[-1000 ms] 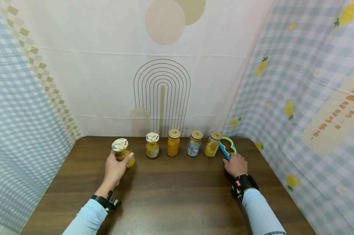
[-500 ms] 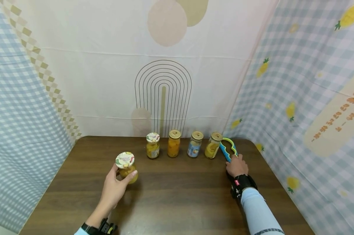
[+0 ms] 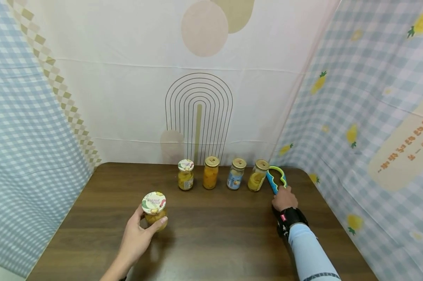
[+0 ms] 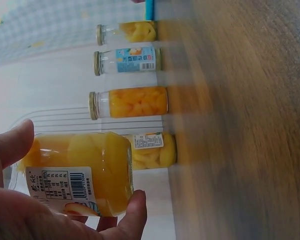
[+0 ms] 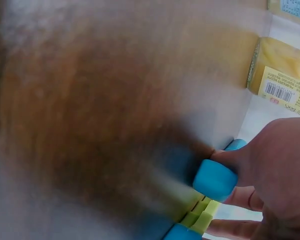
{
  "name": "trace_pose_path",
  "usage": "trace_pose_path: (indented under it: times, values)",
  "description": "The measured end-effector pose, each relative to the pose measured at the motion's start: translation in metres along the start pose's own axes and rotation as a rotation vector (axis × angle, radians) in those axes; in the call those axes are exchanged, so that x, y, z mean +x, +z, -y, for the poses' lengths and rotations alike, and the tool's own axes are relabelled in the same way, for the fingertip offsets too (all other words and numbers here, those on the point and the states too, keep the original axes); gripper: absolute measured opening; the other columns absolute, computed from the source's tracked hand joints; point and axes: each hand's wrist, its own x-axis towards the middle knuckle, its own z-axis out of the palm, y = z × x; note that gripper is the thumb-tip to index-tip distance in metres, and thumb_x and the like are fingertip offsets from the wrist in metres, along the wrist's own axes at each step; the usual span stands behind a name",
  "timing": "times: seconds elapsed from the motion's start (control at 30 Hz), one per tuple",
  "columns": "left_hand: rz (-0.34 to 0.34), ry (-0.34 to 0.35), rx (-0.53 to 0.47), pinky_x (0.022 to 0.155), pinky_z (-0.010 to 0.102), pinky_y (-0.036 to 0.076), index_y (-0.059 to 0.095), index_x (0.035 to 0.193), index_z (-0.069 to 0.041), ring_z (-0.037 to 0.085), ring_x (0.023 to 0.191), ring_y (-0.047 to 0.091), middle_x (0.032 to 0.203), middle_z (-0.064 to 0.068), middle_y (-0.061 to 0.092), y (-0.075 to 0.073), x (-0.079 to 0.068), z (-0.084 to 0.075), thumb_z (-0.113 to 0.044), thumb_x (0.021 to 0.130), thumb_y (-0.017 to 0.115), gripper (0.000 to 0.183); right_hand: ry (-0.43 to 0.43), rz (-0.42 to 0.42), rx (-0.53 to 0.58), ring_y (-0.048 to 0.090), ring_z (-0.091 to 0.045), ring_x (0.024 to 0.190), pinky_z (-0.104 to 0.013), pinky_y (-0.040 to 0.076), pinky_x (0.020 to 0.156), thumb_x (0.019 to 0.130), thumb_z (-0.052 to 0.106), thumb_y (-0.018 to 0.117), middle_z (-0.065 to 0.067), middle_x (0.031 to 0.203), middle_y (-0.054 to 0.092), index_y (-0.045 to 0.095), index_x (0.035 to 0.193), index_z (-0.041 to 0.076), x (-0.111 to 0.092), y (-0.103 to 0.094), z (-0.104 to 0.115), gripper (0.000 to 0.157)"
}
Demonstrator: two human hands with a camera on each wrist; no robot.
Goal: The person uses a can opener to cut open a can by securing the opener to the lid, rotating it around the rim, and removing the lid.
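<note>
My left hand (image 3: 135,239) grips a glass jar of yellow fruit (image 3: 155,218), thumb on one side and fingers round the other. The jar has a white patterned lid (image 3: 154,202). In the left wrist view its barcode label (image 4: 62,187) shows, and its base is raised off the table. At the right, my right hand (image 3: 285,198) holds a blue and green jar opener (image 3: 271,182) by its handles. In the right wrist view the thumb and fingers close about a blue handle end (image 5: 215,180). Whether the opener touches the table is unclear.
Along the back of the brown table (image 3: 211,238) stand a white-lidded jar (image 3: 185,180), an orange-fruit jar (image 3: 210,177), a blue-labelled jar (image 3: 234,180) and a gold-lidded yellow-fruit jar (image 3: 256,180). Patterned cloth (image 3: 127,97) hangs behind and at both sides.
My left hand has brought the jar from the back left toward the front and slightly right. My right hand stays on the jar opener with hardly any movement.
</note>
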Motion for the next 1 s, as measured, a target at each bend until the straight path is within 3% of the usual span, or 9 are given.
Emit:
trace_pose_path:
  times: [0.3,0.43,0.53,0.6,0.7,0.87,1.0]
  values:
    - [0.000,0.006,0.017,0.112,0.059,0.047,0.056,0.146,-0.016,0.035,0.141,0.056,0.144,0.016,0.065,-0.003,-0.007,-0.003,-0.036,0.093,0.085,0.064,-0.010,0.040,-0.040,0.066,-0.056,0.096,-0.066,0.057,0.082,0.107,0.016,0.058,-0.041,0.125,0.050,0.053,0.135,-0.013,-0.006,-0.001,0.009,0.041]
    - [0.009,0.004,-0.007,0.102,0.036,0.057,0.056,0.147,-0.013,0.033,0.138,0.057,0.143,0.016,0.065,-0.001,-0.008,-0.004,-0.033,0.093,0.086,0.065,-0.002,0.064,-0.036,0.065,-0.055,0.095,-0.064,0.057,0.080,0.105,0.018,0.059,-0.040,0.119,0.051,0.057,0.128,-0.013,-0.001,-0.001,0.009,0.039]
    - [0.009,0.024,-0.020,0.095,0.028,0.060,0.057,0.146,-0.012,0.030,0.136,0.057,0.142,0.015,0.066,0.000,-0.007,-0.004,-0.031,0.093,0.086,0.064,0.007,0.086,-0.040,0.064,-0.053,0.093,-0.061,0.056,0.076,0.100,0.020,0.057,-0.038,0.112,0.054,0.064,0.113,-0.011,0.006,-0.002,0.006,0.034]
    - [0.014,0.031,-0.022,0.099,0.037,0.062,0.056,0.147,-0.012,0.031,0.137,0.057,0.142,0.015,0.065,0.000,-0.007,-0.004,-0.032,0.092,0.086,0.065,0.016,0.104,-0.048,0.064,-0.051,0.093,-0.060,0.056,0.074,0.097,0.023,0.056,-0.038,0.108,0.056,0.067,0.102,-0.008,0.007,-0.005,0.006,0.033]
    - [0.016,0.029,-0.012,0.100,0.044,0.062,0.056,0.148,-0.012,0.033,0.138,0.057,0.144,0.016,0.064,0.000,-0.007,-0.004,-0.033,0.092,0.086,0.067,0.031,0.123,-0.071,0.066,-0.051,0.093,-0.059,0.056,0.073,0.101,0.030,0.056,-0.038,0.105,0.062,0.070,0.095,-0.003,0.008,-0.008,0.008,0.036]
    - [0.024,0.020,-0.011,0.099,0.040,0.062,0.056,0.148,-0.013,0.032,0.139,0.057,0.145,0.015,0.064,0.002,-0.007,-0.005,-0.033,0.092,0.087,0.068,0.041,0.127,-0.081,0.069,-0.049,0.092,-0.057,0.057,0.071,0.107,0.033,0.059,-0.033,0.103,0.069,0.073,0.104,0.000,0.008,-0.007,0.006,0.036]
    - [0.032,0.015,-0.023,0.100,0.039,0.061,0.055,0.149,-0.014,0.031,0.139,0.056,0.145,0.014,0.064,0.004,-0.005,-0.007,-0.034,0.092,0.087,0.068,0.041,0.116,-0.057,0.068,-0.049,0.098,-0.059,0.057,0.075,0.107,0.032,0.059,-0.035,0.113,0.067,0.072,0.121,0.001,0.006,-0.009,0.001,0.037]
